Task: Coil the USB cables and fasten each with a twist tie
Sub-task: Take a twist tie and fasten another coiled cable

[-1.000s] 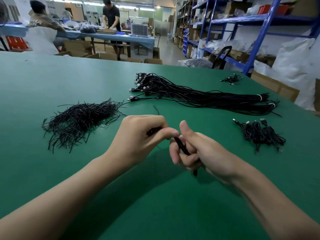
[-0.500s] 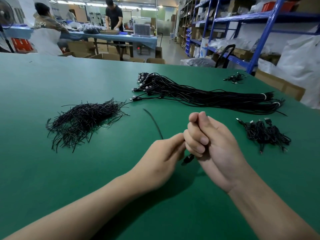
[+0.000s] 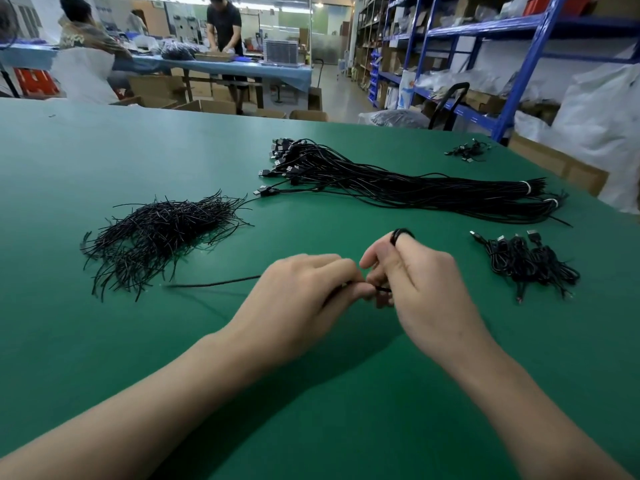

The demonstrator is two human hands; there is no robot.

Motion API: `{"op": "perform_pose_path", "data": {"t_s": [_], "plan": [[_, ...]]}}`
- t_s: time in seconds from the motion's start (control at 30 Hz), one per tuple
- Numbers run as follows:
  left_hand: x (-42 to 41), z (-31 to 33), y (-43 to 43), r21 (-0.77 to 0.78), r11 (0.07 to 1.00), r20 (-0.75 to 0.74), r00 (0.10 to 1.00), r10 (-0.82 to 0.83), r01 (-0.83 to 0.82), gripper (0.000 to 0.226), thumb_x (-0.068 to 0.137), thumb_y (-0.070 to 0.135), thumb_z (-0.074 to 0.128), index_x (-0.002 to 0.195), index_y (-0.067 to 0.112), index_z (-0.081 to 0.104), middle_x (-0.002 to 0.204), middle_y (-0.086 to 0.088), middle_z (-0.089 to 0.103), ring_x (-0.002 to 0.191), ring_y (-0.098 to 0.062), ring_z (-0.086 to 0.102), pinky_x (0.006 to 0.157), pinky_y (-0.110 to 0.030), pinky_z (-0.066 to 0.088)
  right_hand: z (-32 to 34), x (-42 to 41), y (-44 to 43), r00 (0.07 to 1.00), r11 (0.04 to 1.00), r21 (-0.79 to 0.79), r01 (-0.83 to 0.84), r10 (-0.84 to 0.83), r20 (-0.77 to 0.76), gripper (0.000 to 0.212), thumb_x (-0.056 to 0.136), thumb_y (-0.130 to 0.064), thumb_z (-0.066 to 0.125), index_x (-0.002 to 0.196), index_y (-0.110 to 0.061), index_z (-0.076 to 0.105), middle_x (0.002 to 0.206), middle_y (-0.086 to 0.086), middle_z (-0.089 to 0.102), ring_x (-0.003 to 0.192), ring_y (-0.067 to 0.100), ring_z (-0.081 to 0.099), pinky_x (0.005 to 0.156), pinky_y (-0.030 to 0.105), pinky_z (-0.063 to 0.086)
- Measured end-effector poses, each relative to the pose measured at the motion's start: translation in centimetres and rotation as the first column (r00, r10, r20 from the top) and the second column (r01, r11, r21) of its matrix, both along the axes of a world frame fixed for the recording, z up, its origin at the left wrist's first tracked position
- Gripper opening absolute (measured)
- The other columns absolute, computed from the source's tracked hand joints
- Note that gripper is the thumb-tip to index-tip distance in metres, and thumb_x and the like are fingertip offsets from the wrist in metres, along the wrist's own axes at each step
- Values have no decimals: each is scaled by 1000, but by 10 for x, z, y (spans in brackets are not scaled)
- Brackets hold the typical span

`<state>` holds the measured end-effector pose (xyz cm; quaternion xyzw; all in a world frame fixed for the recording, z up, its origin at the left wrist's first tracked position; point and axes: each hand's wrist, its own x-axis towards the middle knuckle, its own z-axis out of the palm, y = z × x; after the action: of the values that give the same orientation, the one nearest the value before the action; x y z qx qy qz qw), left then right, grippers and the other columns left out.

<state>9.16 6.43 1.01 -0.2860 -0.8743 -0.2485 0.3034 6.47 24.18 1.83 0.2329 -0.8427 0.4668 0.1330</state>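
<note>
Green table [image 3: 104, 150], both hands meeting at its middle: the right hand [image 3: 426, 292] curls round a small looped cable [image 3: 401, 233], the left hand [image 3: 298, 306] pinches a twist tie [image 3: 214, 283] trailing left. Loose ties [image 3: 162, 233] lie left, long cables [image 3: 398, 188] beyond, finished coils [image 3: 530, 265] right.

1. The cable [image 3: 214, 283] tail, which half a second ago ran from the left hand [image 3: 304, 299] toward 11 o'clock, now lies toward 9 o'clock along the counter [image 3: 138, 341].
2. The cable now curls over the right hand [image 3: 422, 285] at its 12 o'clock edge.
3. The right hand has rolled knuckles-up, and its fingertips meet the left hand's.
</note>
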Motion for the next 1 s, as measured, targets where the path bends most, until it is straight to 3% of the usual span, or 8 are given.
{"op": "perform_pose_path", "data": {"t_s": [0.13,0.27,0.4,0.5,0.63,0.73,0.87,1.0], "plan": [[-6,7,-10,150,989,-26,1000,12,-8,38,86,42,72,70,9,63,61,11,47,56,-12,37,53,-22,32,2,2,1,956,978,54,-199,182,230,50,106,-44,38,71,-17,60,50,-10,42,47,8,36,47,28,33],[-9,8,-16,348,934,61,993,-105,78,38,81,42,78,69,9,63,58,5,52,54,-10,43,53,-15,33,10,8,-1,641,829,-324,-455,558,527,65,101,-60,27,68,-16,63,49,-6,25,49,15,21,46,21,22],[-10,7,-12,558,823,182,951,-249,109,26,88,37,68,71,19,60,62,-8,51,55,-19,39,51,-26,32,12,11,-1,330,573,-671,-470,819,468,43,103,-38,39,74,-14,60,52,-6,18,48,11,16,46,23,14],[-9,4,-3,608,784,220,923,-316,124,22,98,34,56,80,25,66,69,-2,58,64,-17,49,59,-29,40,14,12,0,261,456,-782,-426,889,376,36,103,-32,40,77,-17,57,54,-9,22,48,7,20,47,23,15],[-3,-12,8,519,849,371,869,-328,100,27,105,23,45,100,9,67,87,-16,64,81,-18,54,79,-44,51,19,12,-3,350,336,-888,-313,910,221,33,103,-33,39,78,-17,54,55,-10,19,47,7,17,46,23,16],[3,-20,22,334,934,435,857,-275,130,29,105,22,42,88,3,56,75,-9,52,70,-22,45,70,-42,45,25,9,-6,544,350,-910,-220,819,183,33,103,-32,39,78,-16,54,54,-11,20,46,6,15,44,22,15],[3,-21,28,142,979,420,887,-194,147,18,105,13,44,105,5,60,77,4,52,69,-18,44,70,-34,44,21,2,-6,820,586,-805,-95,504,271,32,106,-31,38,82,-15,51,53,-9,25,45,6,19,45,20,16],[3,-19,23,-93,993,270,962,-45,72,27,106,27,45,110,10,66,92,-2,66,80,-29,60,73,-38,48,11,-4,-5,938,820,-572,14,186,291,37,110,-24,36,81,-11,55,50,-5,46,43,10,40,43,16,34]]}}
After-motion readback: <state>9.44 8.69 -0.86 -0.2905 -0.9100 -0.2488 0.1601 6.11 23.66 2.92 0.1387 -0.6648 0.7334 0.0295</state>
